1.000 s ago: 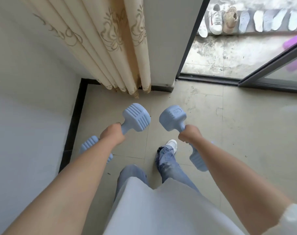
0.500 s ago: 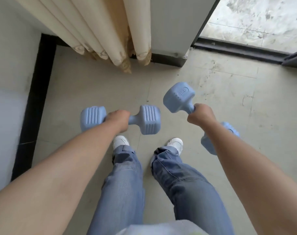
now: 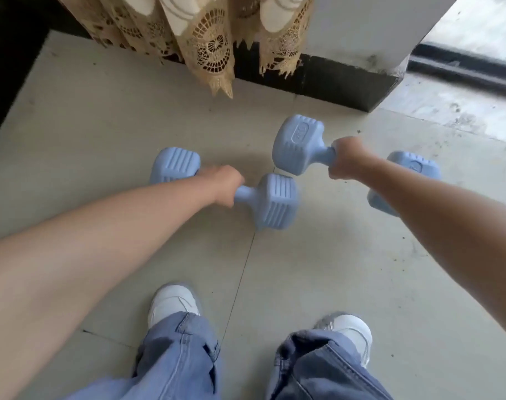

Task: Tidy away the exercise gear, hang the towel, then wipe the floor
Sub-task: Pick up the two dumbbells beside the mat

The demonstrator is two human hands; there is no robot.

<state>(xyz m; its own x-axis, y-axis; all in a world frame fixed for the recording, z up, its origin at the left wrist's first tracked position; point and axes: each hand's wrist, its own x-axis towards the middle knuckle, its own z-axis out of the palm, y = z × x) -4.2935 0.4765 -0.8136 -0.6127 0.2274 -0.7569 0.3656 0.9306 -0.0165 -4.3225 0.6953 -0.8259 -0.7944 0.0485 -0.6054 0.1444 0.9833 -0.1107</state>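
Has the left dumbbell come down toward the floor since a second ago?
Yes. The left dumbbell, gripped by the left hand, now sits low at the floor tile seam, ahead of the shoes; earlier it hung higher.

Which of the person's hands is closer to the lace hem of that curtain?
Left, narrowly. The left hand sits almost straight below the curtain hem, while the right hand is off to its right.

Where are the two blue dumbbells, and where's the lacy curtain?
Left dumbbell (image 3: 276, 202): head view, on its ribbed right-hand end block.
Right dumbbell (image 3: 299, 144): head view, on its left end block, by the stamped marking.
Lacy curtain (image 3: 208, 50): head view, on the patterned hem of the middle fold.
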